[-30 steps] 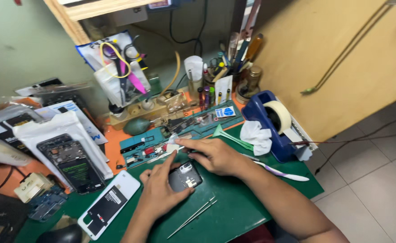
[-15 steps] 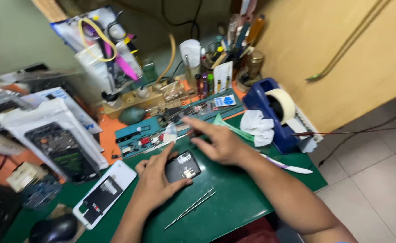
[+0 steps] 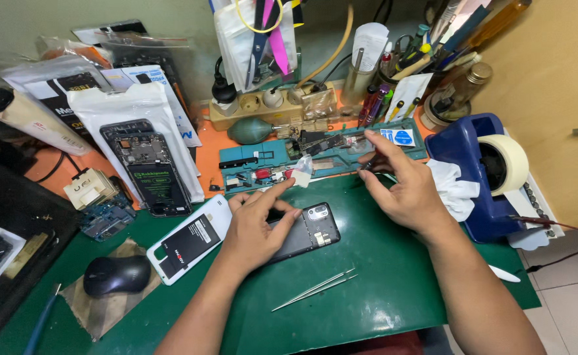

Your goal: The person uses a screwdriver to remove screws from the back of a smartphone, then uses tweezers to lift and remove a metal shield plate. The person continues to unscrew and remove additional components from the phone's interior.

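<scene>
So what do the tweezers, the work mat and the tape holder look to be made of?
Tweezers: bare metal by the look, thin, silvery, catching light along the blades. Work mat: likely rubber or soft vinyl, dark green with a dull sheen. Tape holder: moulded plastic, glossy blue, carrying a roll of cream paper-like tape.

Left hand (image 3: 257,227) covers phone (image 3: 309,231) half; right fingers' (image 3: 376,148) item indiscernible.

the scene is evenly and brightly lit from above, with colours rendered vividly. soft, short shadows are cast under the left hand (image 3: 259,227) and the tweezers (image 3: 315,288) on the green mat (image 3: 381,289). mild glare is seen on plastic bags (image 3: 138,108). edges are bent by wide-angle distortion; focus is kept sharp throughout.
</scene>
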